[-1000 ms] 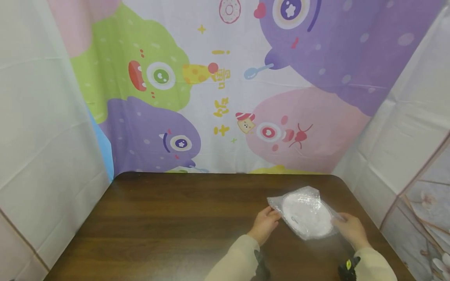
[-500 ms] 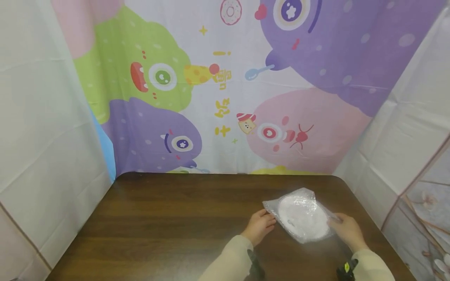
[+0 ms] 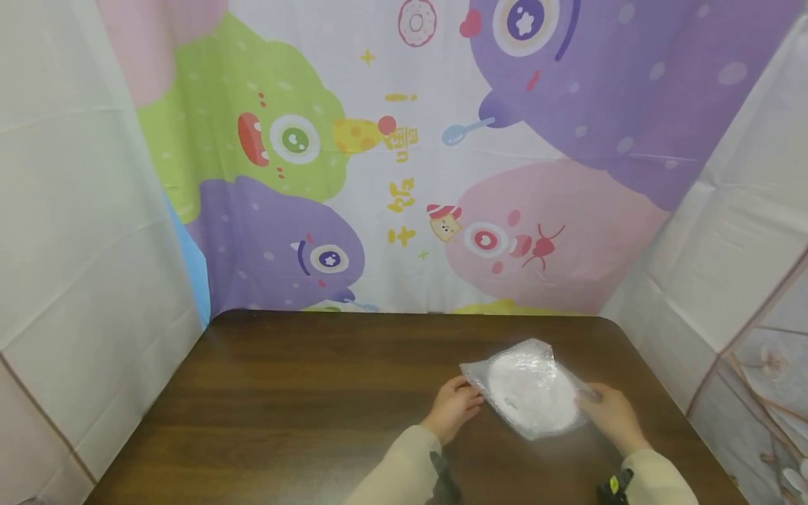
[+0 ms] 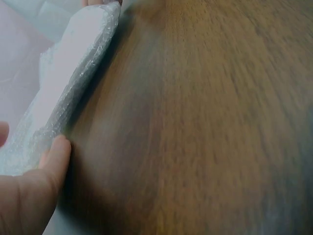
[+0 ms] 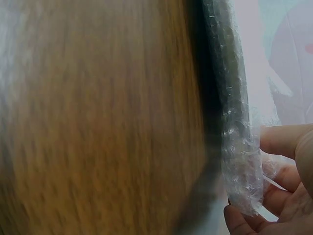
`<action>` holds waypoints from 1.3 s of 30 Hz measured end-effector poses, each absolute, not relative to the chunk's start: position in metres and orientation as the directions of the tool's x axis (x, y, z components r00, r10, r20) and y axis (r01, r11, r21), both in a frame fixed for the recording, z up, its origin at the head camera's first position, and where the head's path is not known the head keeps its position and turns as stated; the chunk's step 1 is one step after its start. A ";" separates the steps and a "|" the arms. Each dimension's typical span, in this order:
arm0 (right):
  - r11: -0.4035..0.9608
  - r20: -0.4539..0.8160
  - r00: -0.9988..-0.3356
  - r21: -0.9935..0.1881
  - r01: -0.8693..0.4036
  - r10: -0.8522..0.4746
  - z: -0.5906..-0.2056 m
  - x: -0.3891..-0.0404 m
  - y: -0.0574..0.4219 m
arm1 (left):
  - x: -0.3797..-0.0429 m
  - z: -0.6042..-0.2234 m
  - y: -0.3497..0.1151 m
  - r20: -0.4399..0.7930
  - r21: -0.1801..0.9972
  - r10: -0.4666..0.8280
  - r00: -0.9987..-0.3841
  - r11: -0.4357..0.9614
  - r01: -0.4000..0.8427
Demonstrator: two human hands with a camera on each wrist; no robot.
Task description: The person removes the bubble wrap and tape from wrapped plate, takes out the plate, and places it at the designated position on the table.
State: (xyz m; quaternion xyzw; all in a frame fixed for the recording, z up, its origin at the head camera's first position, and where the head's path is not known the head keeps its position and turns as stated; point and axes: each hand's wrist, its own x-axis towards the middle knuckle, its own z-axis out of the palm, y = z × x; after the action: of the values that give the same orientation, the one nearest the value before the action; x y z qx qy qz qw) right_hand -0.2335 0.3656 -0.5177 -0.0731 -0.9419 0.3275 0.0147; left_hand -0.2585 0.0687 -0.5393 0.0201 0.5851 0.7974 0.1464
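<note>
A round, flat white thing in clear bubble wrap (image 3: 535,393) lies between my two hands, over the right half of the table. It looks like a plate, but the wrap blurs it. My left hand (image 3: 449,408) holds the wrap's left edge; in the left wrist view a finger (image 4: 57,154) touches its near border. My right hand (image 3: 614,415) grips the opposite edge. The right wrist view shows that hand's thumb and fingers (image 5: 281,142) on both sides of the bubble-wrapped rim (image 5: 238,122). A dark shadow runs under the package.
The brown wooden table (image 3: 284,407) has a rounded far edge against a cartoon-printed curtain (image 3: 404,175). Pale sheets (image 3: 76,245) hang along the left, and more cover the right side. Both wrists wear dark straps over light sleeves (image 3: 404,466).
Both hands have moved left and slightly nearer with the wrapped round thing between them. Their hold looks the same, and the head view has shifted a little.
</note>
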 end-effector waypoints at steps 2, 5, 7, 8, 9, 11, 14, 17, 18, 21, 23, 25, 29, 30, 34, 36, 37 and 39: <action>0.777 -0.011 -0.990 -0.618 0.117 0.140 -0.518 -0.234 0.362 | -0.258 -0.538 0.066 -0.131 0.943 0.236 -0.963 -0.268 -0.195; 0.780 -0.005 -0.991 -0.617 0.106 0.130 -0.519 -0.234 0.358 | -0.256 -0.536 0.062 -0.136 0.947 0.201 -0.970 -0.261 -0.186; 0.780 -0.002 -0.993 -0.619 0.097 0.121 -0.519 -0.234 0.354 | -0.255 -0.535 0.058 -0.145 0.949 0.178 -0.973 -0.252 -0.188; 0.781 -0.001 -0.993 -0.617 0.092 0.117 -0.519 -0.234 0.352 | -0.255 -0.535 0.056 -0.151 0.950 0.169 -0.974 -0.248 -0.190; 0.782 0.001 -0.994 -0.618 0.087 0.111 -0.519 -0.234 0.351 | -0.256 -0.536 0.054 -0.155 0.951 0.161 -0.975 -0.243 -0.191; 0.779 0.006 -0.995 -0.622 0.075 0.100 -0.519 -0.234 0.346 | -0.257 -0.538 0.050 -0.160 0.952 0.150 -0.976 -0.238 -0.193; 0.778 0.009 -0.996 -0.625 0.061 0.086 -0.519 -0.234 0.340 | -0.257 -0.540 0.044 -0.163 0.952 0.133 -0.978 -0.240 -0.192; 0.770 0.014 -0.997 -0.637 0.048 0.073 -0.518 -0.234 0.333 | -0.256 -0.539 0.038 -0.166 0.950 0.116 -0.979 -0.246 -0.190; 0.770 0.016 -0.997 -0.637 0.043 0.069 -0.518 -0.234 0.331 | -0.255 -0.537 0.035 -0.167 0.950 0.111 -0.980 -0.249 -0.190; 0.765 0.018 -0.998 -0.643 0.033 0.057 -0.517 -0.235 0.324 | -0.256 -0.536 0.029 -0.169 0.949 0.095 -0.981 -0.252 -0.188; 0.768 0.019 -0.999 -0.639 0.028 0.051 -0.517 -0.234 0.320 | -0.257 -0.537 0.026 -0.170 0.951 0.085 -0.982 -0.249 -0.186; 0.769 0.025 -0.999 -0.639 0.016 0.042 -0.516 -0.234 0.316 | -0.258 -0.539 0.023 -0.171 0.951 0.075 -0.982 -0.249 -0.185; 0.758 0.041 -0.999 -0.652 -0.008 0.025 -0.516 -0.234 0.307 | -0.258 -0.541 0.017 -0.173 0.949 0.051 -0.984 -0.258 -0.180; 0.753 0.043 -0.999 -0.658 -0.011 0.023 -0.516 -0.234 0.305 | -0.258 -0.541 0.015 -0.173 0.949 0.044 -0.984 -0.259 -0.179; 0.735 0.047 -0.999 -0.677 -0.028 0.006 -0.516 -0.234 0.296 | -0.255 -0.540 0.007 -0.176 0.952 0.012 -0.984 -0.253 -0.173; 0.727 0.046 -0.999 -0.685 -0.034 -0.003 -0.515 -0.234 0.291 | -0.254 -0.538 0.003 -0.176 0.956 -0.005 -0.984 -0.239 -0.170; 0.725 0.046 -0.999 -0.688 -0.038 -0.009 -0.514 -0.234 0.288 | -0.253 -0.538 0.000 -0.175 0.959 -0.013 -0.984 -0.229 -0.168; 0.721 0.045 -0.999 -0.692 -0.044 -0.018 -0.514 -0.234 0.283 | -0.253 -0.537 -0.005 -0.170 0.965 -0.029 -0.985 -0.209 -0.160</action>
State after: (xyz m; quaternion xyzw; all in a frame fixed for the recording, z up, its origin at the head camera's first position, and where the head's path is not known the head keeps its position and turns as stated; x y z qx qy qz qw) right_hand -0.2337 0.2832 -0.5142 0.0166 -0.9273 0.3735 0.0174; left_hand -0.2530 -0.0050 -0.5371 -0.0753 0.6275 0.7738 0.0426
